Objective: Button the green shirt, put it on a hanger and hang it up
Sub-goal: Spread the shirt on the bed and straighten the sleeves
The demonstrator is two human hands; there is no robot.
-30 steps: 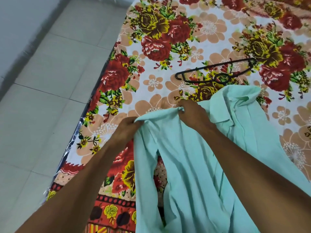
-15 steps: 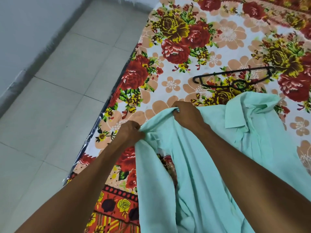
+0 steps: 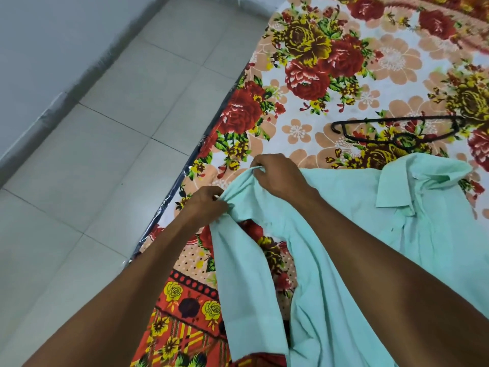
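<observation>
Mint-green shirt (image 3: 352,223) spread across the near half of the floral bedsheet (image 3: 312,128), reaching close to the sheet's left edge. Collar (image 3: 412,184) pointing toward the far side, lying flat and open, just short of the hanger. Front hanging apart below the hands, a gap of red and yellow flower print showing between the two panels. One panel draping down toward the near edge of the bed, its hem ending by the orange border stripe.

Left hand (image 3: 207,203) closed tight on a bunched fold at the shirt's left side, fingers curled in, cloth pinched between thumb and fingertips. Right hand (image 3: 277,174) also clamped on the same edge of fabric, a little farther in and toward the far side, knuckles up, a ridge of cloth pulled taut between the two grips. Both forearms bare, coming in from the near edge, right one crossing over the body of the shirt.

Black hanger (image 3: 397,131) flat on the sheet beyond the collar, hook end toward the left, apart from both hands, not touching the shirt as far as can be told.

Dark strip of mattress edge (image 3: 185,168) running diagonally under the sheet's left side. Pale tiled floor (image 3: 111,133) beyond it, grey wall (image 3: 39,43) at the far left.
</observation>
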